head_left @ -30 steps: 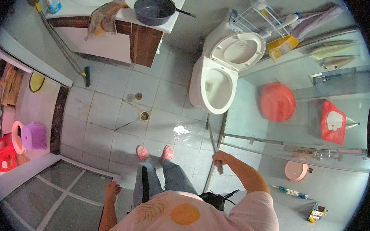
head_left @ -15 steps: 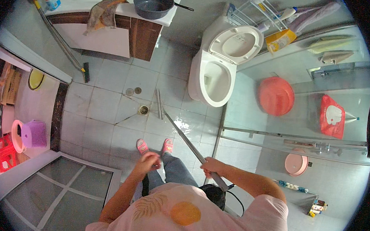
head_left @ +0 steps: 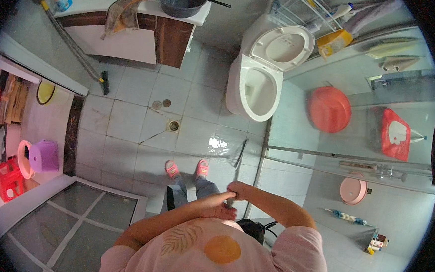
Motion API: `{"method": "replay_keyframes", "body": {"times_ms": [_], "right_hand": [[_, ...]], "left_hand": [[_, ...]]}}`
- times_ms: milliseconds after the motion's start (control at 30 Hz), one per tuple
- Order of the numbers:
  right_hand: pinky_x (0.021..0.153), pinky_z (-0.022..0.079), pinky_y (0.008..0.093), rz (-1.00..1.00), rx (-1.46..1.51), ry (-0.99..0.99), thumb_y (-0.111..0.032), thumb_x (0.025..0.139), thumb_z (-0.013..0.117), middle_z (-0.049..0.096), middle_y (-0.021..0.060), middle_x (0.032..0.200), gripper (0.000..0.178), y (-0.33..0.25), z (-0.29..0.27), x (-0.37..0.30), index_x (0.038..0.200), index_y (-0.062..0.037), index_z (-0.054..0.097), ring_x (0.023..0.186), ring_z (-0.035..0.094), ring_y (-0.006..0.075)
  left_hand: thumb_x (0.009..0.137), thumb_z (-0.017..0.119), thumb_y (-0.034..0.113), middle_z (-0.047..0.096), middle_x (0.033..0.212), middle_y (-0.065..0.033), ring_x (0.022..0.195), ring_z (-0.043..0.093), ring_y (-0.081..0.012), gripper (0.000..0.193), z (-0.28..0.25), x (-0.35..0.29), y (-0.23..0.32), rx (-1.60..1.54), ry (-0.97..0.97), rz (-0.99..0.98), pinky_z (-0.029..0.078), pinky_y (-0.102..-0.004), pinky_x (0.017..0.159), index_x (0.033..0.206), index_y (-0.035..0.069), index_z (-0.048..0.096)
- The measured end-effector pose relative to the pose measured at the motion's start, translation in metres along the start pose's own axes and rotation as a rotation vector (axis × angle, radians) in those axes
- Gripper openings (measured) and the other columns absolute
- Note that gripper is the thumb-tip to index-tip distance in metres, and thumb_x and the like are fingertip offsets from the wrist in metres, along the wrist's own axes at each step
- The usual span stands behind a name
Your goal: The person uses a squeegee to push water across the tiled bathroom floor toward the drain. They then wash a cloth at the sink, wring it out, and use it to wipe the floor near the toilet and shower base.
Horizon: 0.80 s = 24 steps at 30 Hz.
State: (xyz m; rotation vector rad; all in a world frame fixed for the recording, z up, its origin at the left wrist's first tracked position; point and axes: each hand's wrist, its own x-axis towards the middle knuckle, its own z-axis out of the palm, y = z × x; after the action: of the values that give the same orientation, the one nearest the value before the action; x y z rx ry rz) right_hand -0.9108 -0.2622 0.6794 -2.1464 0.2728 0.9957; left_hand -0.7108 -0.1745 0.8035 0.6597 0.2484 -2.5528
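Note:
My right hand (head_left: 241, 191) is closed around the grey handle of a floor squeegee (head_left: 236, 174). Its thin blade (head_left: 241, 152) rests on the wet tiles, beside the shower's edge. Close by the handle's upper end is my left hand (head_left: 221, 206), thumb and fingers apart on either side of it. The thumb lies near my right hand; whether the palm touches the handle is hard to see. My feet in pink slippers (head_left: 172, 168) stand behind the wet patch.
A toilet (head_left: 256, 96) with its lid raised stands ahead, near a glass shower partition (head_left: 296, 153). A round drain (head_left: 173, 126) sits in the floor. A vanity (head_left: 173, 43) bears a dark pan (head_left: 182, 1). A long-handled brush (head_left: 104, 83) leans at the left.
The squeegee's blade has swung right across the floor and come nearer, its handle now steeper. My right hand has shifted left slightly; my left hand has come across to the handle's end.

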Motion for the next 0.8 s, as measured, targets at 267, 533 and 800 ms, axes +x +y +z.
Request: {"method": "replay_keyframes", "body": {"times_ms": [267,533,800], "right_hand": [[0.049,0.041,0.0298,-0.267,0.228,0.127,-0.011,0.064,0.056,0.055,0.0079,0.065,0.01,-0.089,-0.013,0.145,0.069,-0.0035,0.053,0.056,0.052,0.0177],[0.058,0.05,0.0338,-0.422,0.607,0.035,-0.009,0.074,0.046,0.054,0.006,0.072,0.007,-0.187,-0.007,0.226,0.07,-0.0078,0.051,0.068,0.055,0.0172],[0.054,0.048,0.0348,0.449,1.872,-0.17,-0.009,0.072,0.051,0.055,0.0076,0.07,0.006,-0.268,-0.098,0.159,0.069,-0.0038,0.053,0.066,0.055,0.0211]], "left_hand": [[0.076,0.049,0.008,0.035,0.06,-0.0016,0.043,0.03,-0.0086,0.011,-0.116,-0.062,-0.03,-0.573,0.381,0.268,0.028,-0.0214,0.039,0.073,0.005,0.039],[0.081,0.041,0.014,0.031,0.056,-0.002,0.041,0.026,-0.0094,0.016,-0.061,-0.193,-0.029,-0.467,0.574,0.38,0.024,-0.023,0.041,0.069,0.005,0.034],[0.081,0.04,0.015,0.036,0.059,-0.0025,0.044,0.03,-0.0092,0.012,-0.02,-0.231,-0.036,-0.429,0.512,0.42,0.027,-0.0243,0.042,0.076,0.005,0.038]]}}
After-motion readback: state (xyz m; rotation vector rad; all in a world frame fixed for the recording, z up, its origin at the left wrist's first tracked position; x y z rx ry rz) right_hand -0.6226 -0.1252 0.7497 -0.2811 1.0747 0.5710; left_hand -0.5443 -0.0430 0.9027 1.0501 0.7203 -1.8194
